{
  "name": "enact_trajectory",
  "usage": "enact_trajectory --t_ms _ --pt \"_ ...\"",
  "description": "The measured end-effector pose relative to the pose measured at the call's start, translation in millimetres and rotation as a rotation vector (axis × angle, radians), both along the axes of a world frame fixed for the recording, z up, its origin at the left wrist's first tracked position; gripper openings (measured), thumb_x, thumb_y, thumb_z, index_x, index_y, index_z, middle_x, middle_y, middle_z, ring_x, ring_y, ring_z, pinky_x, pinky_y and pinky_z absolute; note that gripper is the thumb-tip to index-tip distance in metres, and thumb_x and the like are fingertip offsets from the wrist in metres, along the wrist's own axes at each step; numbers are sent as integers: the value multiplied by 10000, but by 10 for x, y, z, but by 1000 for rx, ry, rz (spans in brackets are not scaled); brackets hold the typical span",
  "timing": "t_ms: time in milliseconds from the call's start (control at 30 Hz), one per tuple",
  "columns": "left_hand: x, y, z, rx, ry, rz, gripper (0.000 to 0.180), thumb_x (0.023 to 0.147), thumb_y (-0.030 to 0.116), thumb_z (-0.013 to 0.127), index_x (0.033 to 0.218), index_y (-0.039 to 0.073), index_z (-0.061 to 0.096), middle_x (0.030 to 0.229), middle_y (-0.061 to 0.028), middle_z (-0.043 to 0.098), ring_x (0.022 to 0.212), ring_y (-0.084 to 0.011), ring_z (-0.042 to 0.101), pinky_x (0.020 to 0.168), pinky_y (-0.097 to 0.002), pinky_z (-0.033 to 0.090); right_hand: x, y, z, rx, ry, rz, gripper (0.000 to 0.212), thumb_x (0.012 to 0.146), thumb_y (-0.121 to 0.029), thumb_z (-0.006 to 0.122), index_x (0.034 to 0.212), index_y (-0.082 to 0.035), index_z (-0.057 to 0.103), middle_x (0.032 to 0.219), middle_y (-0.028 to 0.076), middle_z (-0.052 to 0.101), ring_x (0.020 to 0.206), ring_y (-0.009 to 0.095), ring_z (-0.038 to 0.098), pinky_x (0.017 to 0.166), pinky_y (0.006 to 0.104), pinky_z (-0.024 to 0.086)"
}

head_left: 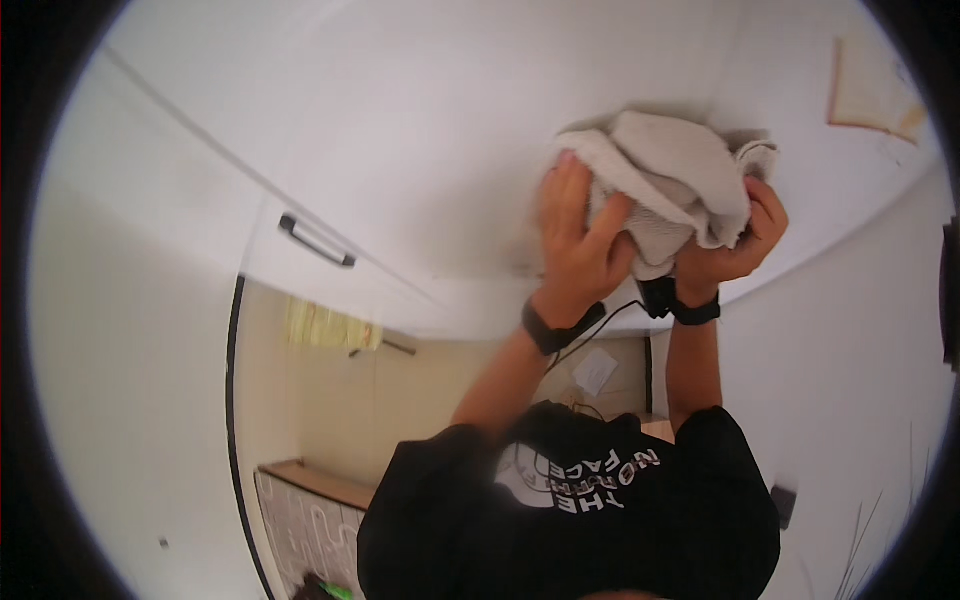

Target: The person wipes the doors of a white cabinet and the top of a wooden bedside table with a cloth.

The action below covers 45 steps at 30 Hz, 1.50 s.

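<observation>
A crumpled beige towel [680, 165] is bunched against a smooth white surface ahead of me. My left hand [582, 225] grips its left side, with the fingertips on the cloth's edge and the thumb toward the middle. On the other side, my right hand [740, 240] is closed round a gathered fold, its fingers curled at the towel's right edge. A dark strap circles each wrist, and a small black device with a cable sits by the right one. Folds of cloth hide parts of both palms.
Left of the towel, a black bar handle [316, 241] is fixed to the white panel beside a long seam. A beige-and-brown patch [875, 90] shows at the upper right. Below are a patterned grey panel [310, 525] and yellow cloth [330, 325].
</observation>
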<state>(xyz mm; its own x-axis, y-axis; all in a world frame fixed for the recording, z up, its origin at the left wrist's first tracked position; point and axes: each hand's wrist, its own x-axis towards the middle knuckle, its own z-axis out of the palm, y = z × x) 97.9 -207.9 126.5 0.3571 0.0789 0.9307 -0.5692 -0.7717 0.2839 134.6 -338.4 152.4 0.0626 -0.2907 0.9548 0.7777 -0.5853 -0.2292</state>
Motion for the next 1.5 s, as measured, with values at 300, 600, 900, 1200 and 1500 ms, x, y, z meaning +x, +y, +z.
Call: enact_trajectory --t_ms 300,600,900,1200,1500 --pt "-293 448 -1163 -3 209 265 317 663 165 620 975 111 603 1265 -248 370 1186 -450 334 967 -571 280 -238 209 -805 -408 90 -52 232 764 -123 619 953 -16 535 1088 127 528 1014 312 475 890 416 357" --pt "-539 1184 -709 22 236 277 423 640 137 555 1058 77 579 1263 -245 391 1212 -427 323 1002 -567 238 -257 761 -841 -640 125 63 333 757 -50 532 1087 -96 524 1230 119 471 1154 327 391 944 438 298" --pt "-501 1614 -35 91 29 295 409 645 75 577 1053 89 602 1234 -217 442 1194 -393 381 983 -553 277 -144 1254 -212 -425 -24 90 285 792 -89 540 1073 -61 497 1185 148 495 1122 367 418 943 457 319" --pt "-897 2166 -1833 -33 377 316 426 712 158 659 1109 54 541 1243 -183 425 1166 -410 370 974 -559 293 -476 1775 -1277 -809 86 157 246 733 -73 596 960 -165 625 1120 -14 558 1030 165 493 854 319 359" --pt "-1007 3183 -1876 182 322 383 516 618 261 742 1065 89 551 1153 -147 477 1097 -402 418 951 -593 282 -658 2460 -1402 -788 156 147 323 685 -67 630 992 -166 609 1116 -13 561 1021 160 498 851 304 356"
